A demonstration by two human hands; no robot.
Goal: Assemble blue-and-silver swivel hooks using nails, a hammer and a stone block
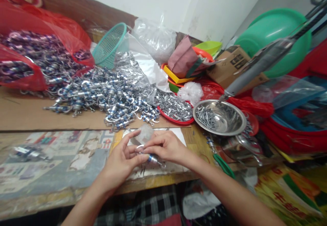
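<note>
My left hand (124,155) is closed on a small silver metal hook fitting (153,159) with blue bands, its curved hook end up between the fingers and a small ring at the lower end. My right hand (166,145) pinches near the hook end, fingertips together; any small part between them is hidden. Both hands are over a pale board (138,175) at the table's front edge. Just behind the fingers is a whitish translucent lump (145,134). A large heap of similar hook fittings (109,90) lies beyond my left hand.
A red dish of flat metal pieces (176,108) and a steel bowl with pins (238,125) stand right of the heap. A red bag of purple fittings (76,45) is at far left. A grey lever (260,66) slants over the bowl. One bagged fitting (30,152) lies left.
</note>
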